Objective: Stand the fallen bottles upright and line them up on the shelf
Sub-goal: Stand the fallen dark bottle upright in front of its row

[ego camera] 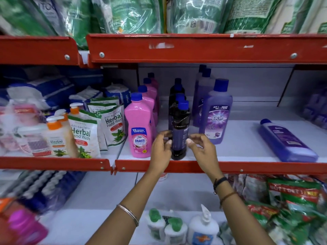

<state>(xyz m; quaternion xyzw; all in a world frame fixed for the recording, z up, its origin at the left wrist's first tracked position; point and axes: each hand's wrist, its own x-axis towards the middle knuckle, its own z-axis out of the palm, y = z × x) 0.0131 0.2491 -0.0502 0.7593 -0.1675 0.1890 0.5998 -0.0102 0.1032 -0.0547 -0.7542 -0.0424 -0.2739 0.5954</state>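
A dark bottle [179,133] with a blue cap stands upright at the front of the white shelf [247,138], heading a row of like bottles. My left hand [160,150] curls at its left side and my right hand [201,149] at its right, fingertips touching or just off the bottle. A row of pink bottles [140,128] stands to the left, a row of purple Bactin bottles [215,115] to the right. One purple bottle [286,140] lies flat on the shelf at the right, cap pointing back-left.
Herbal hand-wash pouches [99,128] and pump bottles [56,137] fill the left bay. A red shelf lip [247,167] runs along the front. Green packets sit on the shelf above; white bottles [201,228] and red-green packets stand below.
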